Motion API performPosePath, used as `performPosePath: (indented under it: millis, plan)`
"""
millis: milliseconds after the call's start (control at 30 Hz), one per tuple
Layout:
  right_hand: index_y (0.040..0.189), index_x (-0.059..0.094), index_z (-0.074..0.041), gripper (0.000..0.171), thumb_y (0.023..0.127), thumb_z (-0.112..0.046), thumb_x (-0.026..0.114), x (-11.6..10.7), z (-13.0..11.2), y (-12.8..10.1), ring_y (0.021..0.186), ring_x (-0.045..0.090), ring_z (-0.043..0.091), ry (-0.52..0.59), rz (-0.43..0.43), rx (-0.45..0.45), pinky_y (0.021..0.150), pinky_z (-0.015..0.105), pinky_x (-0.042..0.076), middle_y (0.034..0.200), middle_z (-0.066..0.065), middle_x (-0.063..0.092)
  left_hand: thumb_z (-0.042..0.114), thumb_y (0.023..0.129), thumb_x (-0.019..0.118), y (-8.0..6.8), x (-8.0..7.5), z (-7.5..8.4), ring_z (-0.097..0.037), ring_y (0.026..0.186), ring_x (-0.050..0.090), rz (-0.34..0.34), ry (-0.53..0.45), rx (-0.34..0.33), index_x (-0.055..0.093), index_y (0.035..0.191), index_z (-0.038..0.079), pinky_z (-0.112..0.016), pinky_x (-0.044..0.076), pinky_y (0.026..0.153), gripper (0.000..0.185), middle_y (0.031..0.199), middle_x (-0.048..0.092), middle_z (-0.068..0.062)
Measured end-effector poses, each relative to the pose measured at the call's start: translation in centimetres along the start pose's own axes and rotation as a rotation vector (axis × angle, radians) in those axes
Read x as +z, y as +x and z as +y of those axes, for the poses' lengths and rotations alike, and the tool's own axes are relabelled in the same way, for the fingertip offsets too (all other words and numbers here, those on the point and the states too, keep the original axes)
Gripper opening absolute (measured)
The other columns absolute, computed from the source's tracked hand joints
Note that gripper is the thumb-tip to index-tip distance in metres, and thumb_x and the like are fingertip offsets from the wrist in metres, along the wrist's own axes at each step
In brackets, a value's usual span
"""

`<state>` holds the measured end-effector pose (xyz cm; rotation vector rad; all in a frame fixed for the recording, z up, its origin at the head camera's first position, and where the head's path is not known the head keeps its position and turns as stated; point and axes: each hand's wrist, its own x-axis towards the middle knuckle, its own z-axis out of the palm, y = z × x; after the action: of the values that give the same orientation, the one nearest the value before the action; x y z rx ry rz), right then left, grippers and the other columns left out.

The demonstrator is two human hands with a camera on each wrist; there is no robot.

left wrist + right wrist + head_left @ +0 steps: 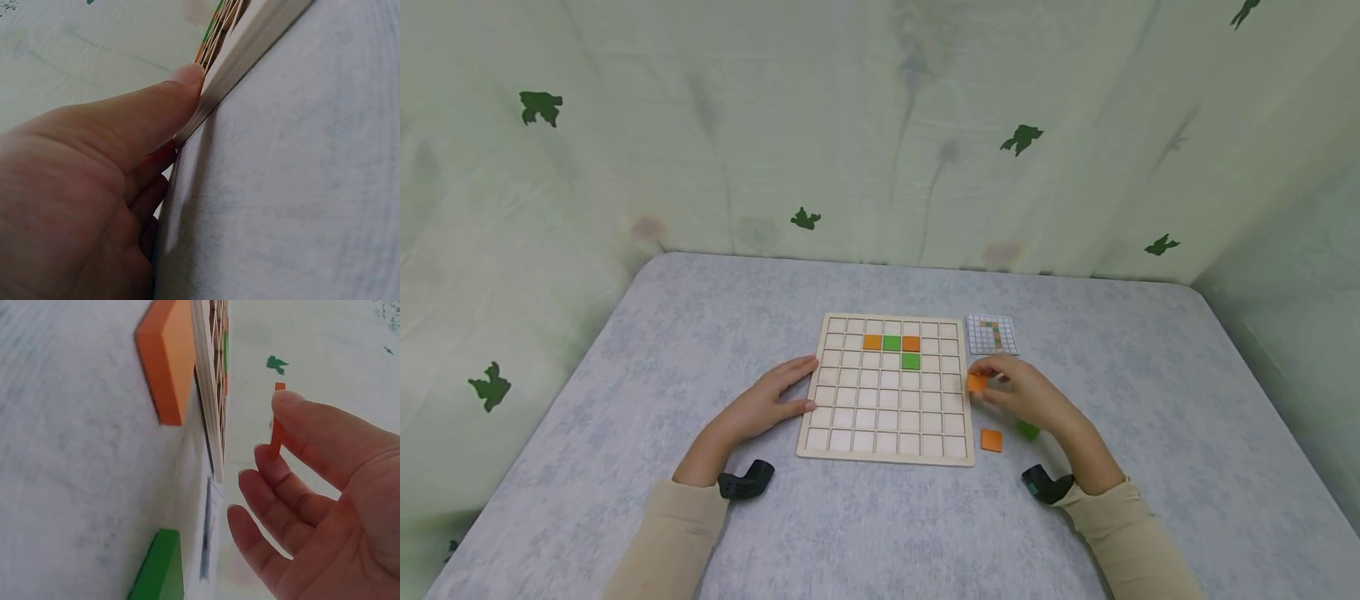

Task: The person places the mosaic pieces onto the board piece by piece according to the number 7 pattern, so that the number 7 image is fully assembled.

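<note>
Grid board [887,433] with four tiles [892,342] in its cells.

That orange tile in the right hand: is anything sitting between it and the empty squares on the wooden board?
Nothing visible is. The right hand pinches the orange tile just off the board's right edge, and the squares beside it are bare. The four placed tiles lie farther up the board.

Lighting: soft, even, fairly bright; no glare. Shadows: faint, beneath the hands on the desk [625,367]. Head view: sharp at centre, wide-angle bending toward the edges. Left wrist view: dimmer, palm in shade, near skin blurred. Right wrist view: bright backdrop, close objects soft-focused.
</note>
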<state>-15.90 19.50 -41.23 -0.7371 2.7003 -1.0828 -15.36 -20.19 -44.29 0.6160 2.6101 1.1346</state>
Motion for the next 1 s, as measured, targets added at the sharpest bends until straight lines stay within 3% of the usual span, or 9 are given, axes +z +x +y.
performPosePath:
  millis: [233, 500, 733, 1000]
  plan:
    - [0.105, 0.061, -0.005, 0.024, 0.082, -0.008, 0.066, -0.2, 0.6, -0.5, 0.091, 0.049, 0.021, -0.032, -0.014, 0.052, 0.079, 0.039, 0.043, 0.100, 0.003, 0.056, 0.032, 0.085, 0.063, 0.0, 0.0, 0.1, -0.031, 0.132, 0.015, -0.002, -0.001, -0.001, 0.029, 0.141, 0.009, -0.051, 0.017, 0.102, 0.070, 0.145, 0.023, -0.010]
    - [0.110, 0.063, -0.005, 0.030, 0.083, -0.015, 0.067, 0.5, -0.6, 0.6, 0.092, 0.052, 0.021, -0.008, 0.046, -0.015, 0.078, 0.038, 0.045, 0.102, 0.003, 0.058, 0.031, 0.085, 0.063, 0.0, 0.0, 0.2, -0.031, 0.132, 0.015, -0.002, 0.003, -0.007, 0.029, 0.142, 0.009, -0.051, 0.017, 0.102, 0.070, 0.145, 0.023, -0.010]
    - [0.114, 0.062, -0.005, 0.033, 0.083, -0.016, 0.065, 2.9, -2.7, 3.2, 0.090, 0.051, 0.021, 0.042, 0.057, -0.031, 0.077, 0.036, 0.045, 0.102, 0.004, 0.056, 0.032, 0.085, 0.063, 0.0, 0.0, 0.1, -0.031, 0.132, 0.015, -0.002, -0.009, -0.007, 0.029, 0.142, 0.009, -0.052, 0.017, 0.102, 0.070, 0.145, 0.023, -0.010]
    - [0.102, 0.064, -0.008, 0.022, 0.083, -0.018, 0.067, 5.7, -3.2, 5.3, 0.094, 0.052, 0.014, 0.006, 0.061, -0.008, 0.080, 0.029, 0.045, 0.100, 0.000, 0.056, 0.031, 0.085, 0.062, 0.1, 0.0, -0.1, -0.032, 0.132, 0.016, -0.001, -0.007, 0.017, 0.030, 0.141, 0.008, -0.052, 0.016, 0.102, 0.069, 0.145, 0.024, -0.012]
